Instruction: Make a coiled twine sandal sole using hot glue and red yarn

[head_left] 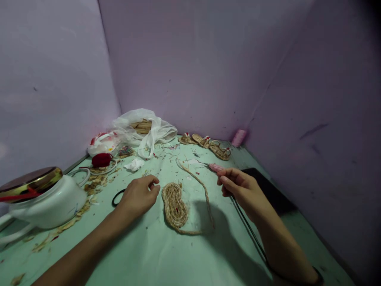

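Green tabletop [133, 258], braid coil [175, 210], pink-handled tool [214, 167] in right hand [238, 184]

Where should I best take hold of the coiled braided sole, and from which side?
Probably pinch the braided sole by its long left edge, coming from the left: it lies flat, and the loose braid tail leaves its near end toward the right.
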`<state>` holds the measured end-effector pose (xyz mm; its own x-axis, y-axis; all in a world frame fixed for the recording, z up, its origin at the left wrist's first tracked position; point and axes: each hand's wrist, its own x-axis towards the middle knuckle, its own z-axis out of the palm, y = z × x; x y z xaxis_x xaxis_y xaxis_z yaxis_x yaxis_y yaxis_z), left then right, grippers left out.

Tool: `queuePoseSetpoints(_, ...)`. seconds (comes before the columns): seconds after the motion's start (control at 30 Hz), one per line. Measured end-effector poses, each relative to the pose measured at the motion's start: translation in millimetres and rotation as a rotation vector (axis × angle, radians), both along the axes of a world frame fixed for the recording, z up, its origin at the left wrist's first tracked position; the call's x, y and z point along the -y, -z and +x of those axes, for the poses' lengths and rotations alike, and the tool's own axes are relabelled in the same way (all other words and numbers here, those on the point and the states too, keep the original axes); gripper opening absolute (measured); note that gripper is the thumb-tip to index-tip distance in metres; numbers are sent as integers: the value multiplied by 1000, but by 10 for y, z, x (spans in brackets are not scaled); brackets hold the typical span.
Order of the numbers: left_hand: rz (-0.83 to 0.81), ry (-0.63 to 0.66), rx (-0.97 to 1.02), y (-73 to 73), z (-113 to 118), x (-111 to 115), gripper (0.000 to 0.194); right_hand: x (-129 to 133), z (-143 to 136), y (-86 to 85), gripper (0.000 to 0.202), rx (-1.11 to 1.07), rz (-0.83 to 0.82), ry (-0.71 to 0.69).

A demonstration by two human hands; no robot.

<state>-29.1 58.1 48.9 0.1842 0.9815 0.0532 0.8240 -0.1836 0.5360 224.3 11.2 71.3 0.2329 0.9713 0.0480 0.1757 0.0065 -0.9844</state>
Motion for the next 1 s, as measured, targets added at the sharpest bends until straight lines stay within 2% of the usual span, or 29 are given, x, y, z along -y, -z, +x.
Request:
queuePoseSetpoints(0.1,-2,27,-5,103,85,14,37,18,-18,143,10,266,-73,-133)
queuePoseSetpoints(0.27,124,173,-7,231,153,3,37,70,-213,315,25,581,-190,-367)
queuePoseSetpoints(0.4,77,78,-65,224,100,1,36,97,-336,317,32,729,-229,-433)
queuePoseSetpoints(0.47,37,43,-95,200,59,11,31,100,-366,323,32,741,-220,-435)
queuePoseSetpoints(0.57,-35,70,-121,177,30,37,23,94,-397,366,31,713,-187,-438)
queuePoseSetpoints(0.8,-228,191,-78,153,93,107,32,64,-454,460,29,581,-137,-445)
queuePoseSetpoints(1.0,-282,181,-47,138,114,119,31,49,-446,474,28,515,-131,-465)
